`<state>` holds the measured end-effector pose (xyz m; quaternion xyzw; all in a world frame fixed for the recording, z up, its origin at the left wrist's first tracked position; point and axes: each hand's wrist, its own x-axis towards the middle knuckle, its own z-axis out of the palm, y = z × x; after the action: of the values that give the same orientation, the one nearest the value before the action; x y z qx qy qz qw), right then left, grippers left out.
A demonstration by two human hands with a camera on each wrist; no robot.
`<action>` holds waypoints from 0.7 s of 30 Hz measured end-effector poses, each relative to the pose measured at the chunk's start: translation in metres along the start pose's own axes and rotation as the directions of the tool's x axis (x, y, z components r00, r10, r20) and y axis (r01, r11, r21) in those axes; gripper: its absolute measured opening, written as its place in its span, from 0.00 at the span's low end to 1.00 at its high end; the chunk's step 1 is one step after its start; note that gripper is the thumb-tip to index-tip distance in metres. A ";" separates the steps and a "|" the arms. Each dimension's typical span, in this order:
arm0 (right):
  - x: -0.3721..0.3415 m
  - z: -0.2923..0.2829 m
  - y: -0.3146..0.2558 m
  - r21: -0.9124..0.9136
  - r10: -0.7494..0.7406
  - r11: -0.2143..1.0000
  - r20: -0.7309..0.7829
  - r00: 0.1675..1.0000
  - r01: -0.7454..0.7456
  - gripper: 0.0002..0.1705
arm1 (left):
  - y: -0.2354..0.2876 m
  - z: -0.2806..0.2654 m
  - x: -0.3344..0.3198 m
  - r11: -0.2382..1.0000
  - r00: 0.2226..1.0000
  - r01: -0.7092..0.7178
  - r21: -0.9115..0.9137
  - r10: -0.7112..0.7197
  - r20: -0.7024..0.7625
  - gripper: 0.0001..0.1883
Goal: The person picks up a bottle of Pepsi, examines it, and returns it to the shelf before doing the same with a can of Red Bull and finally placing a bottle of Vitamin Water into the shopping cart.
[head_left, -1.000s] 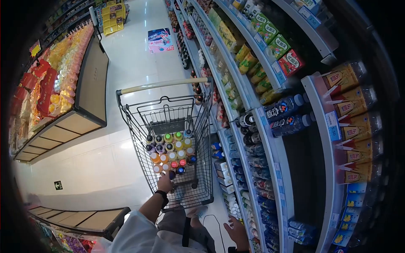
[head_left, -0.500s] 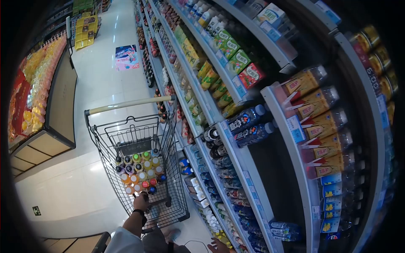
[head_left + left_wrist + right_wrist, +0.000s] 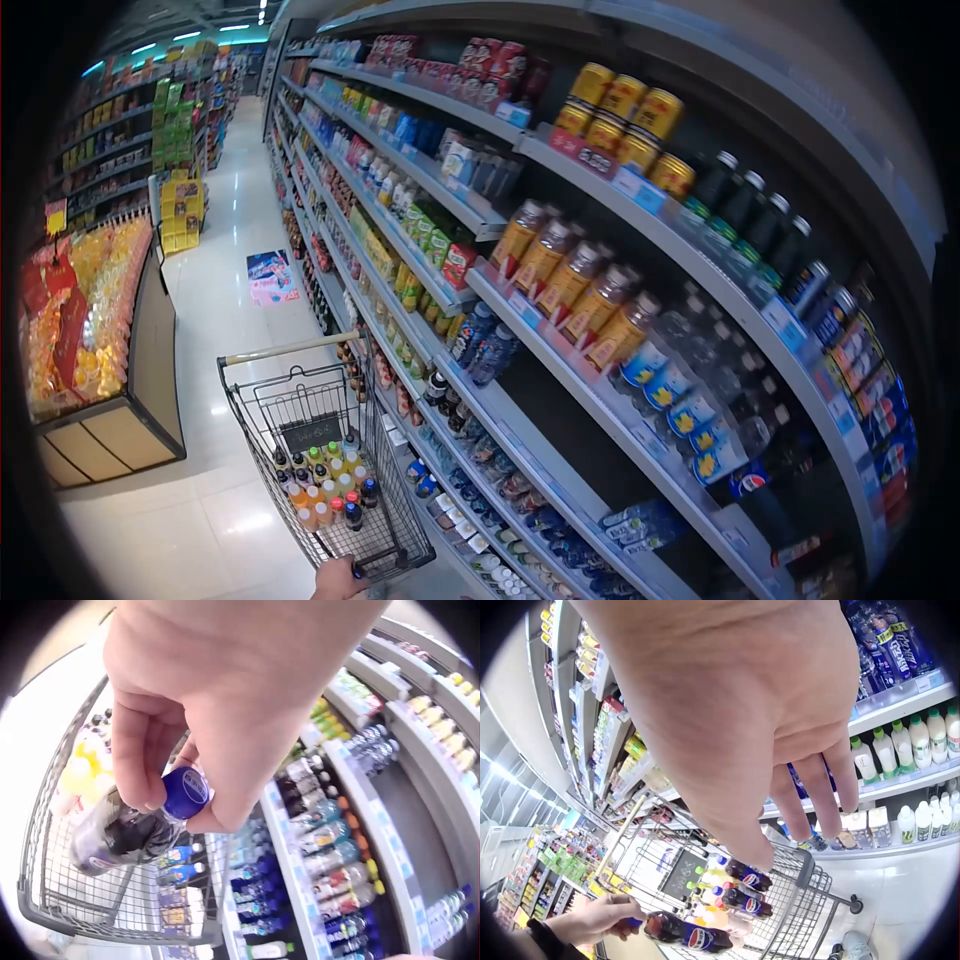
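My left hand (image 3: 340, 578) pinches a dark cola bottle by its blue cap (image 3: 185, 793), thumb on one side and fingers on the other. In the right wrist view the cola bottle (image 3: 694, 939) hangs tilted over the cart, its Pepsi label showing. The shopping cart (image 3: 385, 545) holds rows of upright drink bottles (image 3: 325, 490) with orange, yellow, purple and dark contents. My right hand (image 3: 757, 712) holds nothing, its fingers extended and loosely bent beside the cart. It is out of sight in the head view.
A long drinks shelf (image 3: 600, 400) runs along the right, with yellow-labelled bottles (image 3: 590, 300) and gold cans (image 3: 640, 110). A snack display (image 3: 110, 410) stands left of the aisle (image 3: 215, 330). A yellow rack (image 3: 182, 212) is farther up.
The head view has swung up and toward the shelves, so the cart sits lower in it. The right hand has left that view. The left hand shows near the bottom edge.
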<state>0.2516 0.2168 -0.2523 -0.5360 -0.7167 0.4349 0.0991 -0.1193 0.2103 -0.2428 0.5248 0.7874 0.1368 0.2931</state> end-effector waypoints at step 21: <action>-0.244 0.004 -0.006 0.602 0.058 0.664 -0.632 0.773 0.443 0.27 | 0.242 0.021 -0.330 0.496 0.565 -0.822 -0.281 0.771 -0.292 0.22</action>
<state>0.3441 0.0061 -0.1713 -0.4766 -0.4704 0.4728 0.5727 0.1653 0.0090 -0.0286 0.7497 0.4285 0.4419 0.2428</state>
